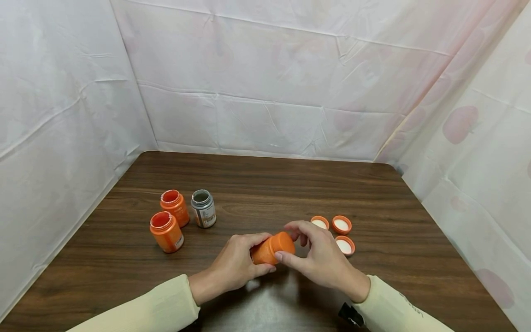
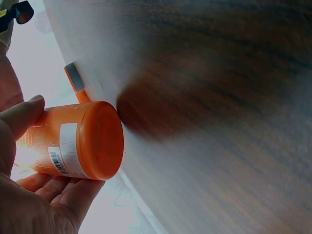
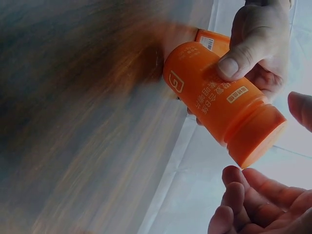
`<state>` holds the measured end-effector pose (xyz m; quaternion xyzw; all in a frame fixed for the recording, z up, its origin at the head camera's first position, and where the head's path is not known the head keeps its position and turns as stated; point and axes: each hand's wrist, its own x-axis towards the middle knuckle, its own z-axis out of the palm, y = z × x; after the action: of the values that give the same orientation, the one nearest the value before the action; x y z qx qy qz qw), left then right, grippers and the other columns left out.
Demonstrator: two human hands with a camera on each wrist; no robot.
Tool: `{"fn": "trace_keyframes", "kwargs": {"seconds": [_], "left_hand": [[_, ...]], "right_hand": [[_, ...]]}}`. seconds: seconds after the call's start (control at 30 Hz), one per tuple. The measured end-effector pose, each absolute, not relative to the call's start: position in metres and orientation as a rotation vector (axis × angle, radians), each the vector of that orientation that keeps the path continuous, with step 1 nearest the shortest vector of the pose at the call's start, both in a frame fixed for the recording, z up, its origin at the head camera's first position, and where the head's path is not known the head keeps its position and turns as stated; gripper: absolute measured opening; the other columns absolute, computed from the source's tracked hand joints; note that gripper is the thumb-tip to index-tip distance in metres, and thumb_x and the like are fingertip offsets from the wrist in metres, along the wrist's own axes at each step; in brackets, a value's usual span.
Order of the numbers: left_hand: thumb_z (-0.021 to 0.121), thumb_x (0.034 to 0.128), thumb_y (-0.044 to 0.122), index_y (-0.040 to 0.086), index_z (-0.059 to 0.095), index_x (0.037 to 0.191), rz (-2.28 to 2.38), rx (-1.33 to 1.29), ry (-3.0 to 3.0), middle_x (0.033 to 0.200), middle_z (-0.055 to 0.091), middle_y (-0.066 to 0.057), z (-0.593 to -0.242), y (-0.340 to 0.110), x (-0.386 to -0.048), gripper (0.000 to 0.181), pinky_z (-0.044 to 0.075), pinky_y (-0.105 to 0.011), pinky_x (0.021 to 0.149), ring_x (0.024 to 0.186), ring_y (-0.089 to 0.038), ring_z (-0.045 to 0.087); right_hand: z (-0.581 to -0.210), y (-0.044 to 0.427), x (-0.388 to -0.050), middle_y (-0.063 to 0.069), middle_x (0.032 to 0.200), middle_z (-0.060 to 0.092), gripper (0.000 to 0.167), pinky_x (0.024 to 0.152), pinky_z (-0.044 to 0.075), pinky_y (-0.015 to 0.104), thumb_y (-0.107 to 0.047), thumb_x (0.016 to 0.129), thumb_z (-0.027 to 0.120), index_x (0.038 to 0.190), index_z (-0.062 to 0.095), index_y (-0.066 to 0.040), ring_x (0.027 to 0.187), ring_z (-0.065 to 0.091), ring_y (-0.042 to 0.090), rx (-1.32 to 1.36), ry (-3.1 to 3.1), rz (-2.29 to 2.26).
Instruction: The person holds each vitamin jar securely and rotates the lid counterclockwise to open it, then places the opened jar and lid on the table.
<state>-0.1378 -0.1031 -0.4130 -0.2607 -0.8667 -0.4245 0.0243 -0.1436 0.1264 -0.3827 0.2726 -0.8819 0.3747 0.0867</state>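
An orange plastic bottle (image 1: pixel 263 251) with its orange screw cap (image 1: pixel 285 243) on is tilted above the table, cap toward the right. My left hand (image 1: pixel 234 265) grips the bottle's body, thumb on one side and fingers on the other. The right wrist view shows pale lettering on the bottle (image 3: pixel 207 90); in the left wrist view its base and a white barcode label face the camera. Around the cap my right hand (image 1: pixel 321 256) is spread, thumb and fingers apart. In the right wrist view its fingertips (image 3: pixel 234 175) come close to the cap's edge; contact is unclear.
Two uncapped orange bottles (image 1: pixel 167 233) and one uncapped grey bottle (image 1: pixel 203 210) stand upright at left. Three orange caps (image 1: pixel 342 224) lie white-liner up beside my right hand. White sheeting (image 1: pixel 265 92) rises behind the brown wooden table (image 1: pixel 265 180) and along both sides.
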Motion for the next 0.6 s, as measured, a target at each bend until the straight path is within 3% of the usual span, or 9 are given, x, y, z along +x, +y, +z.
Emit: {"fn": "trace_keyframes", "kwargs": {"seconds": [0.3, 0.6], "left_hand": [[0.092, 0.0782, 0.018, 0.021, 0.071, 0.119, -1.334, -0.795, -2.687, 0.101, 0.071, 0.01, -0.4118, -0.1029, -0.1371, 0.046, 0.052, -0.025, 0.071, 0.081, -0.005, 0.062], [0.092, 0.0778, 0.018, 0.019, 0.071, 0.12, -1.324, -0.792, -2.681, 0.103, 0.072, 0.008, -0.4116, -0.1026, -0.1366, 0.047, 0.053, -0.025, 0.073, 0.083, -0.004, 0.063]], "right_hand": [[-0.3834, 0.1259, -0.1434, -0.014, 0.089, 0.064, 0.041, 0.068, 0.046, 0.026, -0.052, 0.081, 0.085, 0.108, 0.07, -0.024, 0.077, 0.053, 0.007, 0.73, -2.683, 1.096], [-0.3845, 0.1261, -0.1443, -0.015, 0.088, 0.064, 0.034, 0.069, 0.046, 0.028, -0.043, 0.081, 0.087, 0.105, 0.07, -0.025, 0.077, 0.053, 0.008, 0.759, -2.669, 1.107]]}}
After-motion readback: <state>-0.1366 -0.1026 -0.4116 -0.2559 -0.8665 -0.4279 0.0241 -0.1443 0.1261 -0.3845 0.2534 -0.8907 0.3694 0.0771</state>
